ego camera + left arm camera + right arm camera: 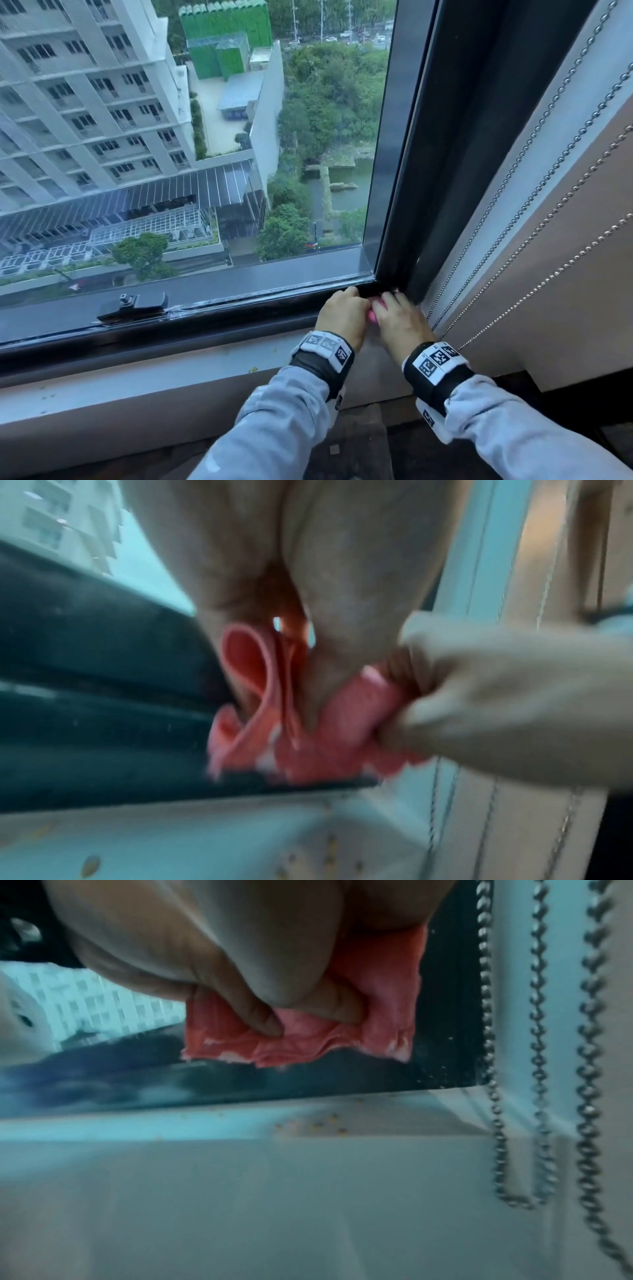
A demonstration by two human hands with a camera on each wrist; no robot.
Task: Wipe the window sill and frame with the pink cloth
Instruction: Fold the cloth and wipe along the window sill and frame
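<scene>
Both hands meet at the bottom right corner of the dark window frame (394, 205). The pink cloth (373, 314) is bunched between them, mostly hidden in the head view. My left hand (342, 311) grips a folded part of the pink cloth (270, 712) with curled fingers. My right hand (399, 318) pinches the pink cloth (308, 1039) and holds it against the dark lower frame rail (308, 1080). The pale sill (171, 373) runs below the frame, with small yellowish crumbs (318, 1125) on it.
A black window latch (133, 305) sits on the lower rail to the left. Bead chains (534, 219) of a blind hang along the beige wall just right of my right hand. Glass above looks down on buildings and trees.
</scene>
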